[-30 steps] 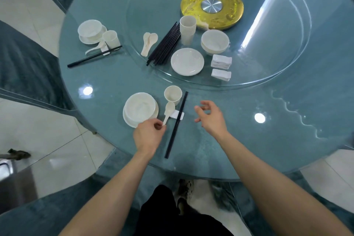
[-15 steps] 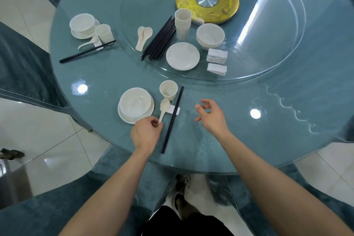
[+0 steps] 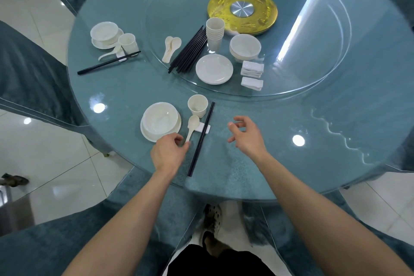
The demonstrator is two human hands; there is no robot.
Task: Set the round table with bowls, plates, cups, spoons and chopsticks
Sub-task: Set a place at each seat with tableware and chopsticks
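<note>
On the round glass table, the near setting has a white bowl on a plate, a cup, a white spoon and black chopsticks lying across a white rest. My left hand pinches the spoon's handle end. My right hand hovers just right of the chopsticks, fingers loosely spread, holding nothing. A second setting with bowl, cup, spoon and chopsticks lies at the far left.
The glass turntable carries stacked cups, stacked bowls, a plate stack, spare spoons, a bundle of chopsticks, white rests and a gold centre disc. Teal-covered chairs surround the table.
My left hand stays on the spoon handle and my right hand stays hovering. The view has shifted slightly; the setting itself has not moved.
</note>
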